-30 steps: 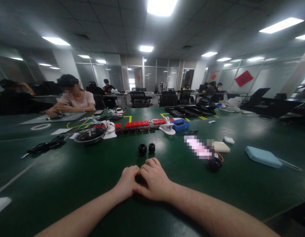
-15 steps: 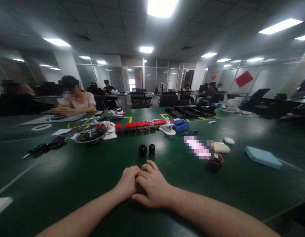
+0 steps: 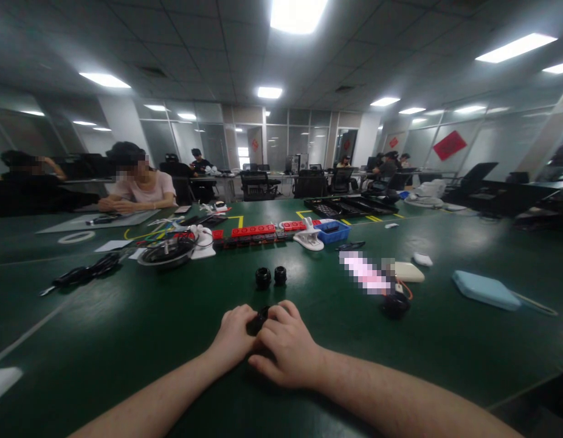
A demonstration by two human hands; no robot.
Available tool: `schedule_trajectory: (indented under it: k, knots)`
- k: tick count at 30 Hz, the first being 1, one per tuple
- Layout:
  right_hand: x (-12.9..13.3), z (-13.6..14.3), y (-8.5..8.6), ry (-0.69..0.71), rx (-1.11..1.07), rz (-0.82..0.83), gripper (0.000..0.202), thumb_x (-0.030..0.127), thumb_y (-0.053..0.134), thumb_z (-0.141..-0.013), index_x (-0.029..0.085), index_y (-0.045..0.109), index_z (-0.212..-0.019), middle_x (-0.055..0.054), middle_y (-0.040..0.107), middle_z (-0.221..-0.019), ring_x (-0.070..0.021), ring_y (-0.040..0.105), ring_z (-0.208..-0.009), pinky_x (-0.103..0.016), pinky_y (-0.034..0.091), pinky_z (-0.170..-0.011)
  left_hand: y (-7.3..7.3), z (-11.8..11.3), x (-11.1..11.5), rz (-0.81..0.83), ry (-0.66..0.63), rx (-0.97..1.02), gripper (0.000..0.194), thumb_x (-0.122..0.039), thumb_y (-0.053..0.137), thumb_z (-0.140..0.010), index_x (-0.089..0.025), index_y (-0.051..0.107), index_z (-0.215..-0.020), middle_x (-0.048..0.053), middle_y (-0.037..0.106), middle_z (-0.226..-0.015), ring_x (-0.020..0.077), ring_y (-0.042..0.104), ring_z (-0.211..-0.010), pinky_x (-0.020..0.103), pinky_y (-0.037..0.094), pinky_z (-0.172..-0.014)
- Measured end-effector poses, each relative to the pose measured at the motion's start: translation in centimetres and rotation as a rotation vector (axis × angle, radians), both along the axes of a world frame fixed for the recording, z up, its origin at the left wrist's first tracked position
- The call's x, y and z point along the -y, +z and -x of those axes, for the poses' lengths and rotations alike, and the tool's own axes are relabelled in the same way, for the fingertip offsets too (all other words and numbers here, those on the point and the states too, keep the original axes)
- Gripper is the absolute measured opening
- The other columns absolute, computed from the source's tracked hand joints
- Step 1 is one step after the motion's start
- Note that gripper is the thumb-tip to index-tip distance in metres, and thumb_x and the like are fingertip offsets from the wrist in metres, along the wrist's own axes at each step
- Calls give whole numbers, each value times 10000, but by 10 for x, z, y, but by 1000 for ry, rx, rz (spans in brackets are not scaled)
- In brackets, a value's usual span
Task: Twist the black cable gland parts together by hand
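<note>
Low over the near middle of the green table [image 3: 208,340], my two hands meet around a small black part [image 3: 259,321]. Only its upper side shows between the fingers, so its kind is hard to make out. My left hand [image 3: 236,331] grips it from the left with curled fingers. From the right, my right hand [image 3: 286,347] bends its fingers over the same part, its thumb lower down. Just beyond the hands stand two short round black fittings, a larger one [image 3: 263,278] on the left and a smaller one [image 3: 280,275] beside it.
Farther back lie a red power strip [image 3: 253,230], a white clamp stand [image 3: 309,236], a blue bin [image 3: 332,231] and a bowl of cables [image 3: 167,252]. To the right are a light-blue case [image 3: 484,290] and a black coil [image 3: 395,305]. A person [image 3: 142,185] sits at far left.
My right hand has shifted slightly right and away from the left one. The black part, covered before, now shows between them. The two fittings have stayed put.
</note>
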State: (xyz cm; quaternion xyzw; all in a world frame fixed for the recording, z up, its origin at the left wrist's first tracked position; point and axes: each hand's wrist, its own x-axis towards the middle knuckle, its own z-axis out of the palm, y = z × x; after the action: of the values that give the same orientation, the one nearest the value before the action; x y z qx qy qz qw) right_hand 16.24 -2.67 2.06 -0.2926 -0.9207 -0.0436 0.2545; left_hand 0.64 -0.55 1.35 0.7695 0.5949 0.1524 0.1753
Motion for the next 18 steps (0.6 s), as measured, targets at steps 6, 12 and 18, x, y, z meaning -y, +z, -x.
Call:
schedule_trajectory:
  k: [6, 12, 18]
  knots:
    - [-3, -4, 0, -74, 6, 25, 257, 390, 470, -778, 170, 542, -667, -24, 584, -679, -167, 419, -768, -344, 258, -724, -8, 2, -4, -33, 24, 11, 153, -334, 535, -676, -184, 561, -684, -5, 526, -771, 162, 487, -757, 267, 362, -690]
    - [-10, -8, 0, -118, -12, -10, 270, 351, 443, -798, 160, 543, -636, -24, 574, -631, -155, 400, -718, -332, 238, -672, -11, 4, -5, -54, 13, 40, 207, -369, 601, -611, -181, 549, -680, -11, 515, -762, 165, 488, -747, 256, 355, -657]
    - [-14, -11, 2, -160, -13, -6, 298, 336, 438, -806, 157, 527, -585, -25, 568, -617, -151, 392, -702, -324, 230, -663, -10, 3, -5, -71, 10, 46, 245, -416, 584, -625, -179, 560, -682, -9, 514, -739, 165, 495, -736, 251, 344, -635]
